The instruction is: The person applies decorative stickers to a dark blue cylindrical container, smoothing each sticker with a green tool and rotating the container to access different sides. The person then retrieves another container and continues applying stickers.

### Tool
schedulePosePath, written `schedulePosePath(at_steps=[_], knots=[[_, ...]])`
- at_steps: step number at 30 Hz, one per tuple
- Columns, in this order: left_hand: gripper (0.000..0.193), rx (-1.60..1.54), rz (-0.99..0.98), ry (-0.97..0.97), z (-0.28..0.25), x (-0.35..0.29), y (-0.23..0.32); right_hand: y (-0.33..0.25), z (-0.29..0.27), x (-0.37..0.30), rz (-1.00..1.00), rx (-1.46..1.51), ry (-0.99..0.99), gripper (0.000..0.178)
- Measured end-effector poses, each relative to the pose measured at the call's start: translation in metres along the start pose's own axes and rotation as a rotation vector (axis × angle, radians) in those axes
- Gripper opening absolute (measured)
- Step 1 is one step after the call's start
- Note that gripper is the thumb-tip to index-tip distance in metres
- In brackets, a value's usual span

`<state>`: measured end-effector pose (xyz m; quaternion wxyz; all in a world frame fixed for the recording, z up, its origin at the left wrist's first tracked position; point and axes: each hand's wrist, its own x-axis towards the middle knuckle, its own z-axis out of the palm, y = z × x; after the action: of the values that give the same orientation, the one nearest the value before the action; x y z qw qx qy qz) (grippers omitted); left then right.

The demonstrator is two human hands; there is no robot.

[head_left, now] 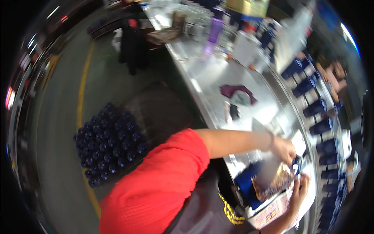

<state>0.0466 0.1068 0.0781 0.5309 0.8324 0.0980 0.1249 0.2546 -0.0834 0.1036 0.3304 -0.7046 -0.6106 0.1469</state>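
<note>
A dark blue bottle [244, 183] with a shiny gold patterned label [281, 177] lies on its side at the lower right, partly blurred. My left hand [283, 149], at the end of a red-sleeved arm, reaches across above it. Its fingers are curled closed near the bottle's narrow end, and whatever they pinch is hidden. From below, my right hand [299, 192] holds the same end, fingers bent against it. Under the bottle lies a printed sheet or box [269, 212] with a pink and gold pattern.
A curved conveyor [284, 91] carries a row of dark blue bottles [321, 126] along the right. On the metal table [206, 74] lie a purple cloth [233, 90] and a purple bottle [214, 30]. Many dark bottles [105, 144] stand grouped at left. Another person [132, 43] stands farther off.
</note>
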Motion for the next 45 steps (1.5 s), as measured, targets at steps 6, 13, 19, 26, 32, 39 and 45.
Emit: schedulePosePath(at_steps=[6,13,19,26,32,39,45], knots=[[0.027,-0.248,-0.058,-0.103,0.001,-0.011,-0.031,0.0,0.023,-0.009,-0.029,-0.049,0.14,0.016],[0.046,-0.325,-0.132,-0.044,0.018,-0.01,-0.028,0.016,0.034,-0.018,-0.057,0.087,0.214,0.016],[0.032,-0.177,-0.105,-0.052,0.021,-0.011,-0.021,0.026,0.035,-0.02,-0.076,0.12,0.239,0.019],[0.021,-0.132,-0.088,0.025,0.023,-0.011,-0.015,0.016,0.042,-0.02,-0.092,0.116,0.263,0.019],[0.021,-0.067,-0.063,0.062,0.023,-0.01,-0.007,0.012,0.042,-0.024,-0.055,0.165,0.267,0.011],[0.022,0.001,-0.027,0.103,0.026,0.008,-0.002,0.015,0.03,-0.024,0.006,0.232,0.316,0.014],[0.021,0.244,0.106,0.218,0.029,0.013,0.011,0.025,0.023,-0.031,0.045,0.232,0.321,0.016]])
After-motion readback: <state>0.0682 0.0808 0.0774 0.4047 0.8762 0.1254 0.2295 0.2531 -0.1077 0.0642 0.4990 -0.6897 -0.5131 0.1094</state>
